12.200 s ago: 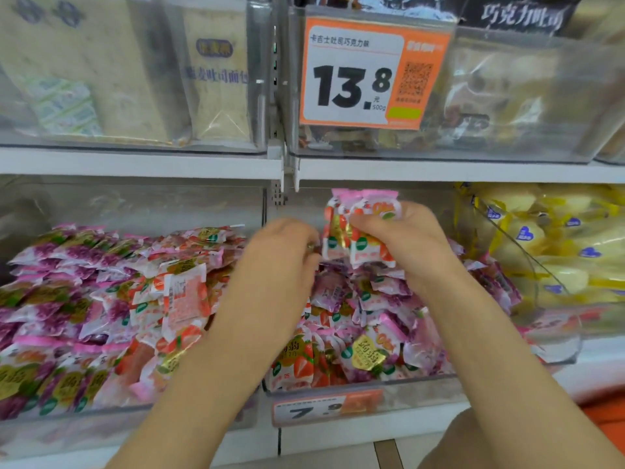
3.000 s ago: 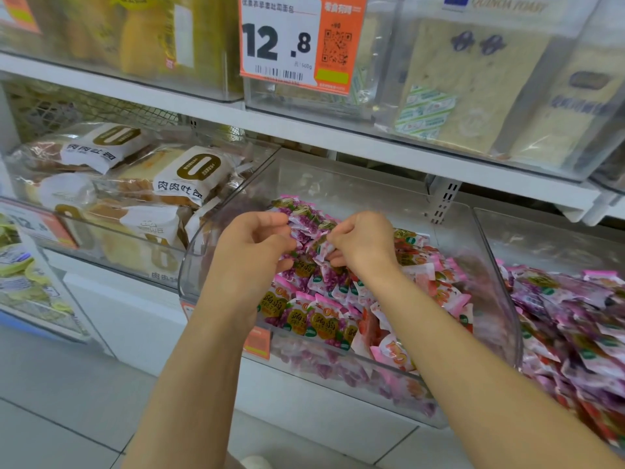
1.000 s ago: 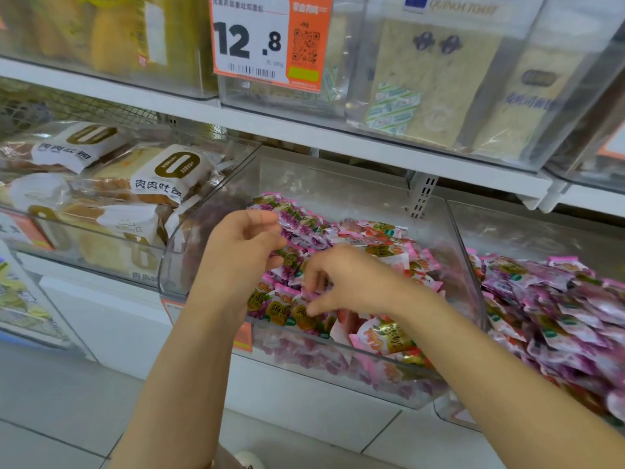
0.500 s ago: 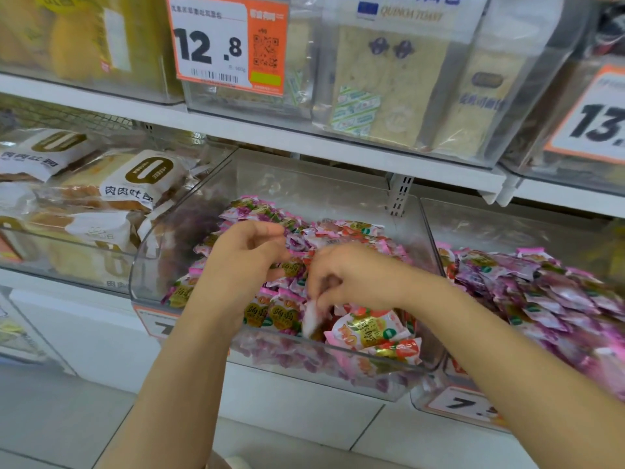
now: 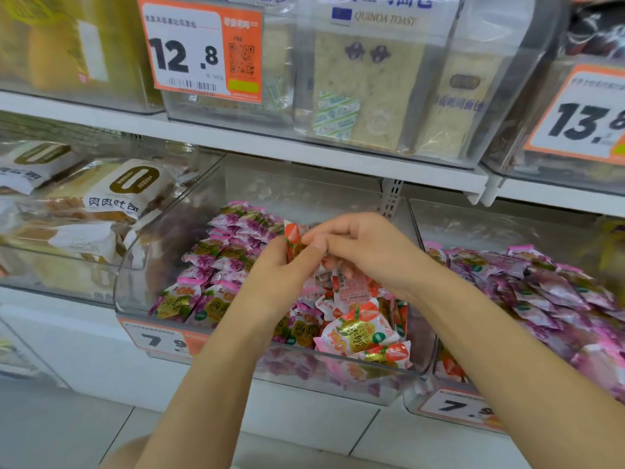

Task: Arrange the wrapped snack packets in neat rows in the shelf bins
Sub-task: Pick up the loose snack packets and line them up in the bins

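Red packet (image 5: 291, 235) hovering above middle bin (image 5: 135, 265), over purple rows (image 5: 236, 231) at left and loose red heap (image 5: 358, 333) at front right. Left hand (image 5: 280, 275) and right hand (image 5: 365, 252) both pinching it, grips narrow. Packet seeming light, soft, slippery film, so probably best pinching sealed end. Standing roughly upright, long axis near vertical, lower part hiding behind fingers.
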`<action>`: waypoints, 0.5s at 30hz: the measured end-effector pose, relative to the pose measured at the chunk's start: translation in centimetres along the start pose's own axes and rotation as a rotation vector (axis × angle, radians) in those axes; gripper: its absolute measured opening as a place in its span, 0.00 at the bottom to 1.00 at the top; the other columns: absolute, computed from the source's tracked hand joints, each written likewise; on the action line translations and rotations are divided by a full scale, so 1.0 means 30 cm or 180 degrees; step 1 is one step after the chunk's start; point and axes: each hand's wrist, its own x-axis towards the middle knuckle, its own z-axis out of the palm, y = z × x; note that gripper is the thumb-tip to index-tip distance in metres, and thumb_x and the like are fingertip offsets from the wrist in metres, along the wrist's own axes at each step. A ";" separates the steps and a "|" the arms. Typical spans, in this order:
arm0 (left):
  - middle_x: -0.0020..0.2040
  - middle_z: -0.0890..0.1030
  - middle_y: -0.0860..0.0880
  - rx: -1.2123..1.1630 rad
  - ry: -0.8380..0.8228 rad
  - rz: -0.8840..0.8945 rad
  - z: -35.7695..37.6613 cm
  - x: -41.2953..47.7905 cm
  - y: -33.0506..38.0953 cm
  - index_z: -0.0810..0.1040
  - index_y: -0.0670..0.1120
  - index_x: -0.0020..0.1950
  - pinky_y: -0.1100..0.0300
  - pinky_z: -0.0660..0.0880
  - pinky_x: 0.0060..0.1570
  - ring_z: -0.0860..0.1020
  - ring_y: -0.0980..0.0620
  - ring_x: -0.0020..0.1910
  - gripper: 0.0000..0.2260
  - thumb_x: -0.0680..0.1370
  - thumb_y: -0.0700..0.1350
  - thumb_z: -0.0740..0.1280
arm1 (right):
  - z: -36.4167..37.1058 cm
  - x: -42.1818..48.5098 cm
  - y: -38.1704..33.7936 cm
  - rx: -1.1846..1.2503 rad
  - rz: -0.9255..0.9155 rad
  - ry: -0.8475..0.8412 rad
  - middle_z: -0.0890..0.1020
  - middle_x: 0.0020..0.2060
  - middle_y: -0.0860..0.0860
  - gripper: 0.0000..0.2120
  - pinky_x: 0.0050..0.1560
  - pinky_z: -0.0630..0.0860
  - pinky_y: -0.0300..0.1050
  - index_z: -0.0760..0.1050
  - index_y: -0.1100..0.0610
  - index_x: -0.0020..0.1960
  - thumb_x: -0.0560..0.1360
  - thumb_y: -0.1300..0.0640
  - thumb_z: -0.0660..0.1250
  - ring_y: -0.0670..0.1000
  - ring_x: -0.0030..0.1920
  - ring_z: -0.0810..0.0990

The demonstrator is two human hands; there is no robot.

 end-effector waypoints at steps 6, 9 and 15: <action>0.50 0.84 0.44 -0.0556 0.0431 -0.0383 -0.023 0.026 -0.024 0.78 0.42 0.51 0.44 0.70 0.63 0.79 0.45 0.55 0.07 0.80 0.38 0.61 | -0.078 -0.002 0.023 -0.3057 0.0021 0.0490 0.78 0.51 0.50 0.17 0.52 0.77 0.47 0.75 0.53 0.61 0.74 0.49 0.67 0.49 0.51 0.77; 0.49 0.84 0.45 -0.0719 0.0575 -0.0508 -0.043 0.031 -0.031 0.78 0.45 0.48 0.41 0.70 0.62 0.79 0.44 0.55 0.07 0.79 0.37 0.61 | -0.064 -0.008 0.050 -0.3780 0.0499 -0.0136 0.71 0.58 0.53 0.30 0.52 0.74 0.51 0.71 0.54 0.64 0.69 0.38 0.69 0.54 0.59 0.71; 0.55 0.80 0.43 -0.0796 0.0619 -0.0708 -0.043 0.032 -0.040 0.74 0.48 0.48 0.45 0.76 0.55 0.78 0.43 0.55 0.05 0.79 0.38 0.63 | -0.087 -0.014 0.059 -0.2523 -0.0005 0.0472 0.74 0.42 0.47 0.14 0.42 0.75 0.50 0.69 0.50 0.51 0.70 0.52 0.72 0.52 0.43 0.76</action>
